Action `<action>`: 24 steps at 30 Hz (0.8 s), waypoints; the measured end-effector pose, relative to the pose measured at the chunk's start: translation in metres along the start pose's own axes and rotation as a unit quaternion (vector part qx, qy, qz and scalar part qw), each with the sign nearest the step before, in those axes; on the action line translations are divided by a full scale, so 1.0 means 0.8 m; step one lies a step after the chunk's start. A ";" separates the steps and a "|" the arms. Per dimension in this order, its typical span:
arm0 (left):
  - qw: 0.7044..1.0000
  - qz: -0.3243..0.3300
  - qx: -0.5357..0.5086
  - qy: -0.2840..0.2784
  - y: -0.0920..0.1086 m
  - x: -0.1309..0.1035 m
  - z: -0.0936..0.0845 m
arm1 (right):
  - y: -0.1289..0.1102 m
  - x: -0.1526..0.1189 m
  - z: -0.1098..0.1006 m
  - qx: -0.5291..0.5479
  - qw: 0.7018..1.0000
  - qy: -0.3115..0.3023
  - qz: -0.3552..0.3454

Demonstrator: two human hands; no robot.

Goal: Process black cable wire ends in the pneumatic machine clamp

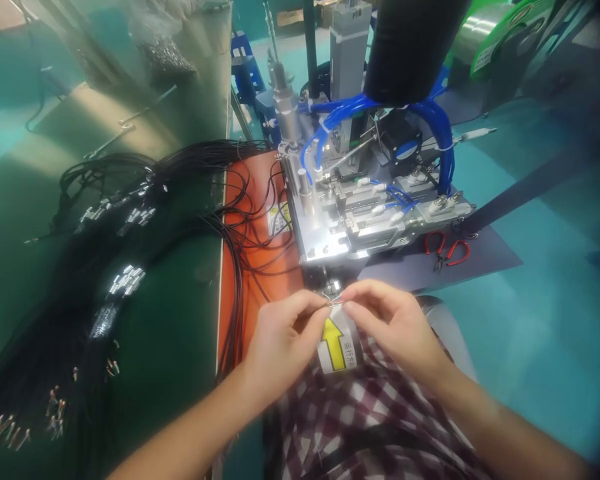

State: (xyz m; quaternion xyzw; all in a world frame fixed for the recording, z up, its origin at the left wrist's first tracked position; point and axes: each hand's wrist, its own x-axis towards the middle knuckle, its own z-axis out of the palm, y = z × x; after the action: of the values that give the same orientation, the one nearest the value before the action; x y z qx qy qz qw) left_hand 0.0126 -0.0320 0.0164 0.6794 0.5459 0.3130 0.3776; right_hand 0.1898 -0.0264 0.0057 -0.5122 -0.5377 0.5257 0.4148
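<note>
My left hand (290, 330) is closed in a pinch, thumb against forefinger, just in front of the machine's near edge. Facing it, my right hand (393, 320) pinches too, with the fingertips of both hands close together. Between them runs a thin, light-coloured wire (335, 303); the fingers cover most of it, and its exact ends cannot be made out. Below the fingertips is a white label with a yellow arrow (334, 343). Directly beyond them stands a metal bench machine (325, 243) with blue air hoses (347, 107).
Bundles of black cables (180, 160) with shiny metal ends lie across the green table (180, 373) on the left. Some cables cross an orange mat (260, 170). Red-handled pliers (447, 250) rest right of the machine. A green-flanged wire spool (490, 33) is at upper right.
</note>
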 end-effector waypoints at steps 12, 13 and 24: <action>0.994 -0.055 -0.091 -0.012 -0.006 -0.007 -0.003 | 0.009 -0.009 0.018 -0.098 0.982 0.080 -0.139; 0.994 -0.057 -0.093 -0.013 -0.006 -0.007 -0.003 | 0.010 -0.011 0.020 -0.106 0.978 0.087 -0.159; 0.985 -0.073 -0.156 -0.013 -0.007 -0.007 -0.003 | 0.007 -0.020 0.034 -0.103 0.980 0.120 -0.123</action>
State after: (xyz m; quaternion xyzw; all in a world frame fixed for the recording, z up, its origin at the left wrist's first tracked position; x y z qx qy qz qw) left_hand 0.0068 -0.0368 0.0125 0.5742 0.5336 0.3569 0.5081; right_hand 0.1655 -0.0464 -0.0009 -0.5412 -0.5943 0.3471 0.4831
